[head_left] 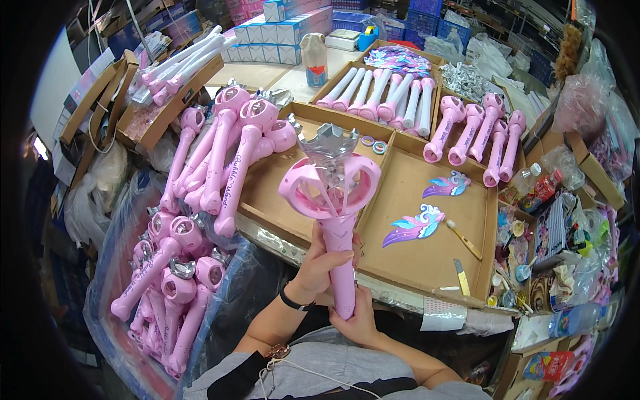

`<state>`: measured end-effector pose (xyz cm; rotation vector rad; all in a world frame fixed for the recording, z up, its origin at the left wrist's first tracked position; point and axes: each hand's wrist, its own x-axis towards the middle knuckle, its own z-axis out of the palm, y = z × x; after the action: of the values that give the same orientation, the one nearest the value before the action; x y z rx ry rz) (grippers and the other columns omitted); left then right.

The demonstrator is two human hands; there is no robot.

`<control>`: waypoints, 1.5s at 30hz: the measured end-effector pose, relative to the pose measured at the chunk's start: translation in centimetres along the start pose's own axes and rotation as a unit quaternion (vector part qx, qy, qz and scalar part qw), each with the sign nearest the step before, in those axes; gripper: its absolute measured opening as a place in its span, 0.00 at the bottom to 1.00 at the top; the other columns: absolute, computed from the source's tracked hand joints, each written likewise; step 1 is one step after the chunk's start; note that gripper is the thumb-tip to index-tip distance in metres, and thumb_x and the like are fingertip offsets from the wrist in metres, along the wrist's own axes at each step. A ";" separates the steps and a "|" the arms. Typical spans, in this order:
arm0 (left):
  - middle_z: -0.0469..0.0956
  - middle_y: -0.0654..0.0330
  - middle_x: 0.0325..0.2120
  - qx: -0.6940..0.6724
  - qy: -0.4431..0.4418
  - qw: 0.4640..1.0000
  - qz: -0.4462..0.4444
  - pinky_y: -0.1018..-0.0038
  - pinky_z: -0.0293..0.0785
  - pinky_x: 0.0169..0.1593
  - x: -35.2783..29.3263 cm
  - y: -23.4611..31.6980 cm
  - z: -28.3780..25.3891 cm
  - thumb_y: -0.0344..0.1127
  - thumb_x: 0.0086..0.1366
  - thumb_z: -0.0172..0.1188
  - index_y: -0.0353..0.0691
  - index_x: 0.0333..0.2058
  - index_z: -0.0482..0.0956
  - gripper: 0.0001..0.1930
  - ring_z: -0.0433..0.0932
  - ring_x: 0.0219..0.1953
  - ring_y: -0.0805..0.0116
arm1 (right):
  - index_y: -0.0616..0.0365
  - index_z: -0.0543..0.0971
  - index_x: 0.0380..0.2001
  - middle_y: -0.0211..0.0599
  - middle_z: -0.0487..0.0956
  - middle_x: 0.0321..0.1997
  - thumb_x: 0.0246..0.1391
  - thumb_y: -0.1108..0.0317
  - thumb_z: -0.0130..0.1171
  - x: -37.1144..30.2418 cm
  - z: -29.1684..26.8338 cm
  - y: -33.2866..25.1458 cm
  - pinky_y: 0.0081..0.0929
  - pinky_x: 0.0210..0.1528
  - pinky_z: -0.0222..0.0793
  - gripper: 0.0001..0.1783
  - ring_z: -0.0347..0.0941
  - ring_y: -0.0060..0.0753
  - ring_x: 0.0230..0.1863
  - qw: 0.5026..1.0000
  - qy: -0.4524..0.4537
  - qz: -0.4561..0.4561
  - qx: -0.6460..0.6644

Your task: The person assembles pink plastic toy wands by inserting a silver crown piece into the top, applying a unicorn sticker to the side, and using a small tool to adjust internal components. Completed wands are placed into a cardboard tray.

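Observation:
Upright in front of me stands a pink toy bubble wand (339,233) with a round, open-sided head and a silver crown (329,145) on top. Around the middle of its handle my left hand (316,268) is closed, the thumb lying across the front. Lower down, my right hand (357,321) grips the handle's bottom end. To the right, two purple-and-blue wing-shaped pieces (415,227) lie in a shallow cardboard tray (393,273). A small yellow-handled brush-like tool (465,240) and a yellow cutter knife (461,277) are in the same tray.
More pink wands (227,150) are piled left of the tray, and a blue plastic-lined bin (107,280) holds several others. White-and-pink handles (380,93) and pink wands (477,130) fill the far compartments. Bottles and small pots (523,233) crowd the right edge.

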<state>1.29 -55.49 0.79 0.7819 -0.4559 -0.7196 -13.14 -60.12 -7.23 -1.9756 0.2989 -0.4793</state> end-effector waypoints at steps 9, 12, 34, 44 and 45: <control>0.71 0.54 0.41 0.041 -0.030 0.995 -0.087 0.71 0.72 0.37 0.8 1.7 -0.8 0.37 0.55 0.60 0.39 0.54 0.60 0.29 0.74 0.35 0.66 | 0.66 0.65 0.51 0.59 0.64 0.49 0.38 0.64 0.66 -0.8 0.3 0.4 0.41 0.52 0.63 0.36 0.62 0.59 0.52 0.999 -0.014 -0.015 0.026; 0.74 0.54 0.39 0.002 -0.022 0.994 0.103 0.73 0.73 0.37 2.3 2.2 -1.1 0.55 0.50 0.66 0.34 0.51 0.63 0.38 0.76 0.36 0.67 | 0.66 0.65 0.50 0.59 0.65 0.49 0.38 0.64 0.67 -1.1 0.2 0.4 0.41 0.52 0.62 0.35 0.62 0.58 0.51 0.999 -0.027 -0.024 0.040; 0.69 0.50 0.39 0.029 0.011 0.999 -0.030 0.71 0.71 0.32 -1.0 -0.8 0.2 0.30 0.54 0.57 0.40 0.51 0.57 0.27 0.73 0.28 0.65 | 0.65 0.66 0.49 0.59 0.64 0.49 0.38 0.64 0.66 -1.0 0.1 0.6 0.42 0.53 0.62 0.34 0.61 0.59 0.53 1.000 0.004 -0.002 0.009; 0.69 0.48 0.39 -0.011 -0.031 0.999 -0.020 0.71 0.72 0.29 -0.6 0.0 -0.2 0.35 0.52 0.58 0.36 0.51 0.58 0.29 0.74 0.25 0.64 | 0.65 0.66 0.50 0.59 0.65 0.49 0.38 0.63 0.67 -1.4 0.1 0.7 0.42 0.52 0.63 0.35 0.62 0.58 0.51 0.999 -0.014 -0.017 0.025; 0.69 0.48 0.40 0.011 -0.024 0.999 -0.020 0.71 0.72 0.29 -0.6 0.1 -0.2 0.35 0.52 0.59 0.36 0.52 0.58 0.29 0.74 0.25 0.65 | 0.65 0.66 0.50 0.58 0.65 0.49 0.38 0.63 0.67 -1.4 0.1 0.7 0.42 0.52 0.63 0.35 0.62 0.58 0.51 0.999 -0.024 -0.019 0.023</control>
<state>1.06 -54.93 0.62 0.7968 -0.4927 -0.7722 -14.34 -59.74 -8.22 -1.9487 0.2190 -0.4574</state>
